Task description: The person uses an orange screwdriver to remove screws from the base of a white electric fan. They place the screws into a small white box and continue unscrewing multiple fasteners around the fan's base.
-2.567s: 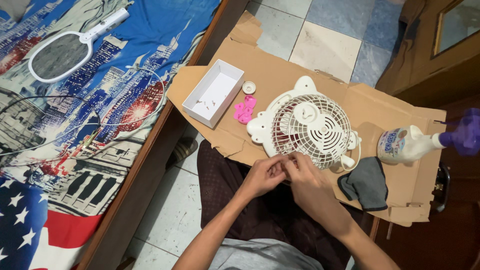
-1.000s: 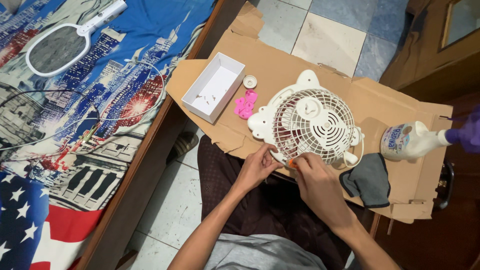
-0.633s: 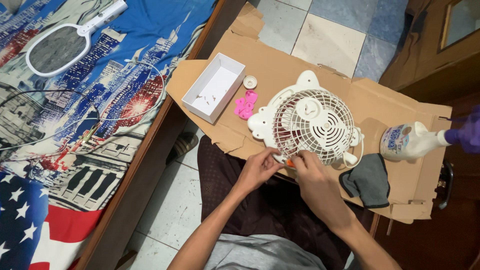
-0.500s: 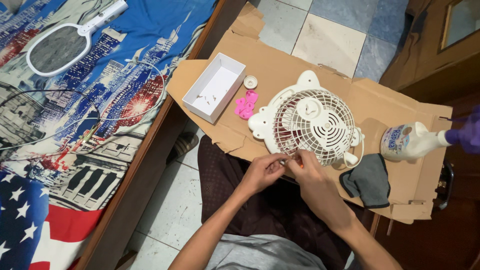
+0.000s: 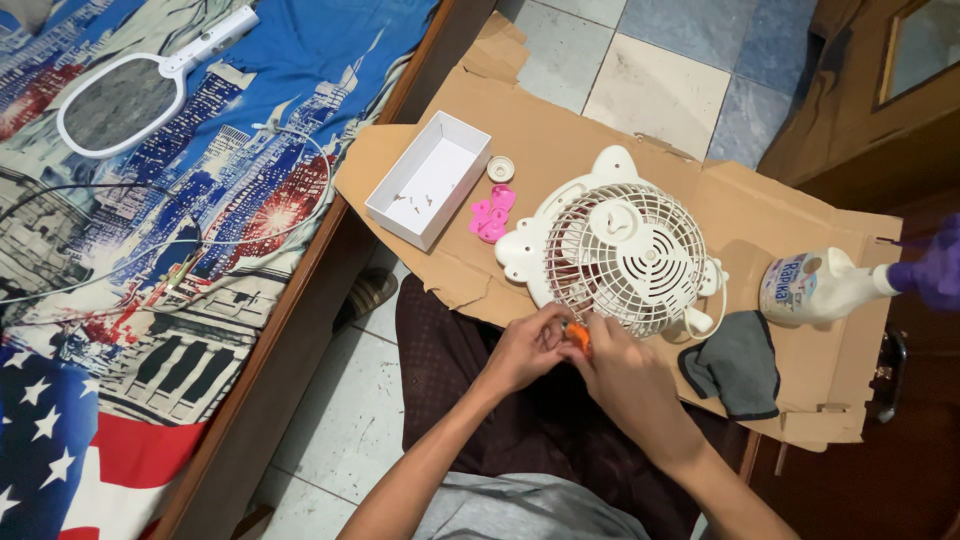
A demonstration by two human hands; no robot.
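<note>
— Where's the work sitting right now?

— Low centre of the frame. My left hand (image 5: 528,350) and right hand (image 5: 625,375) are pressed together over a small orange object (image 5: 577,338), just below the lower rim of the white table fan (image 5: 622,252). Both hands are closed around that orange piece, fingertips meeting on it; I can't tell what it is, most of it is covered.

— Anything different from a moment ago?

— Yes. Half a second back my fingers sat up against the fan's grille edge; now they've drawn slightly toward my lap and the orange piece shows between them. The fan itself hasn't shifted on the cardboard sheet (image 5: 560,150). I'd judge the hands are busy with the small piece itself rather than with the grille.

— What's around you?

— Up and left of the fan lie a pink plastic part (image 5: 490,215) and a small white cap (image 5: 501,168), then an open white box (image 5: 430,178) with tiny bits inside. To the right, a grey cloth (image 5: 738,362) lies just beside the fan, and a white spray bottle (image 5: 825,287) lies on its side near the right edge.

— Room to move?

— The cardboard's torn near edge runs right past my left hand, so little bare board lies on my side. There's bare cardboard above the fan. The bed (image 5: 150,250) with a racket-shaped swatter (image 5: 125,95) fills the left.
</note>
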